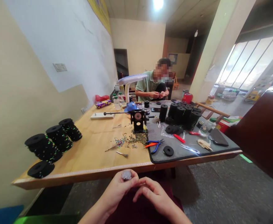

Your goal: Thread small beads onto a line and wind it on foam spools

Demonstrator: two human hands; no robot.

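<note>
Grey, roundish, ragged-edged lump (126,175) in the left hand (121,187)

Seen from my remote post, a deep maroon garment (133,213), close to black in shadow, covers the lap of the camera's wearer. Both forearms (93,211) are bare as far as my view reaches, narrowing to bare wrists (108,199). The left hand (120,186) and right hand (154,193) are likewise bare, with slender fingers (148,181). The garment's cut I cannot tell.
</note>
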